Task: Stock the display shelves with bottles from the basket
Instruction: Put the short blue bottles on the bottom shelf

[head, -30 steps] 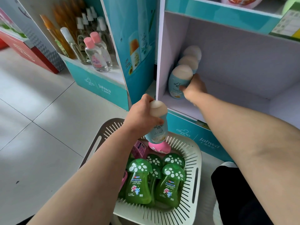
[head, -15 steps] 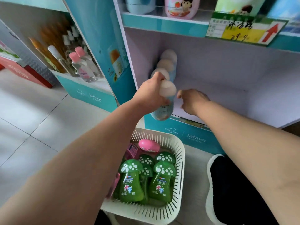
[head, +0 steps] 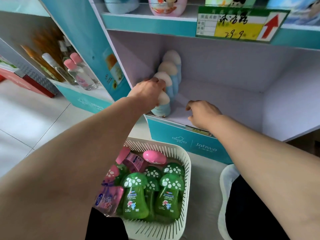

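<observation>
Pale-blue bottle (head: pixel 162 109), cream domed cap (head: pixel 163 99), in grip of left hand (head: pixel 147 94).

Both bare arms reach forward and a little downward, elbows nearly straight. The left hand (head: pixel 147 94) shows its back, wrist level, fingers curled round the top of a bottle (head: pixel 161 107). The right hand (head: pixel 202 113) sits lower and to the right, apart from the other, knuckles up, fingers loosely curled, holding nothing.

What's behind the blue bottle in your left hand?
Three more cream-capped blue bottles stand in a row behind the held bottle, along the shelf wall. Their lower bodies are hidden by each other and the left hand.
</observation>
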The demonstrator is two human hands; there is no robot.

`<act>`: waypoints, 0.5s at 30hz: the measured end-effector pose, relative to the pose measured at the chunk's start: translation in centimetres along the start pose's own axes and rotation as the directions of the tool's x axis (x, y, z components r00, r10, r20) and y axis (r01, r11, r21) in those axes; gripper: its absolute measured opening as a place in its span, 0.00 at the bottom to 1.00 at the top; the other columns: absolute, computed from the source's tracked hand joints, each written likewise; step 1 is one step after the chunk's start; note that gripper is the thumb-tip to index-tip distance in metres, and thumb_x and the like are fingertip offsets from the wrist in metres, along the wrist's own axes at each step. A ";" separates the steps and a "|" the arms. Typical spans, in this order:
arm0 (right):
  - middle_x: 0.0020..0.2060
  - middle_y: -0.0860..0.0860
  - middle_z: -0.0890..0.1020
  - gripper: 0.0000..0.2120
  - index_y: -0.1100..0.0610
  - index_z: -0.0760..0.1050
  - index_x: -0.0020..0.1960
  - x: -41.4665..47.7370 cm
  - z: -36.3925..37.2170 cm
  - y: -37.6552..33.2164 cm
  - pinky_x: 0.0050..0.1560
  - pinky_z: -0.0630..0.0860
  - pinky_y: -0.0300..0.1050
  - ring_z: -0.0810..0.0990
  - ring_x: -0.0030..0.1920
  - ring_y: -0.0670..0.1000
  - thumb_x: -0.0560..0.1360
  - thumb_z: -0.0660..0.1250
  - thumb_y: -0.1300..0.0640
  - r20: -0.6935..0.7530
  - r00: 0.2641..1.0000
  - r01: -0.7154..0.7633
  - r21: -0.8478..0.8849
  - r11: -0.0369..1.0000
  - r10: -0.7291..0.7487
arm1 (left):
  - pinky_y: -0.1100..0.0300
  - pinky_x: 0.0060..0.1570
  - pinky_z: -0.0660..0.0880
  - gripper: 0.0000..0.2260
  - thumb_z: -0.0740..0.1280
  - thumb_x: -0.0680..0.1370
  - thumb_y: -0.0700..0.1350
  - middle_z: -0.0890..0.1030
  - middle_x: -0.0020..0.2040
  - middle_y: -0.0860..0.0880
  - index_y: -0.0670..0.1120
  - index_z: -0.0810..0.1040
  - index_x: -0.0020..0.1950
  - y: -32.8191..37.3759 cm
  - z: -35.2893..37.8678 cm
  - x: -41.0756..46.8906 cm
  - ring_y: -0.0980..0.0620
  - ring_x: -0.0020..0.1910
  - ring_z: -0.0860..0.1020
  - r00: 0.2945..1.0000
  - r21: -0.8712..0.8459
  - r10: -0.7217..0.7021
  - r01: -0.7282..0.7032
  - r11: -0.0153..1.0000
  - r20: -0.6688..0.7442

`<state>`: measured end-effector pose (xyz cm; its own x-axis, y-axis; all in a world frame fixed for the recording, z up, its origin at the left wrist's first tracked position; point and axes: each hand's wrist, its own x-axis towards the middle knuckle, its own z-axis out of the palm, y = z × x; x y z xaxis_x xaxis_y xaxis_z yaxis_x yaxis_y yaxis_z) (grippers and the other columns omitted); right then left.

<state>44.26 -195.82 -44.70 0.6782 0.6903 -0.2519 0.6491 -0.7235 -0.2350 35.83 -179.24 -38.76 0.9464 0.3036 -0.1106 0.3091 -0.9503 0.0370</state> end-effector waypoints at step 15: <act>0.66 0.56 0.73 0.27 0.56 0.61 0.69 3.3 2.2 -6.2 0.62 0.73 0.52 0.75 0.62 0.58 0.74 0.66 0.53 0.139 0.990 -0.087 0.361 0.929 0.038 | 0.45 0.53 0.74 0.20 0.61 0.75 0.34 0.76 0.59 0.40 0.42 0.67 0.67 0.3 0.3 -0.5 0.37 0.55 0.76 0.984 0.002 -0.078 0.080 0.997 -0.158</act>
<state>41.74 -189.05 -46.09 0.6480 0.6548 -0.3889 0.4195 -0.7331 -0.5353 35.38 -179.67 -39.03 0.9222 0.3840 0.0452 0.3832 -0.9233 0.0259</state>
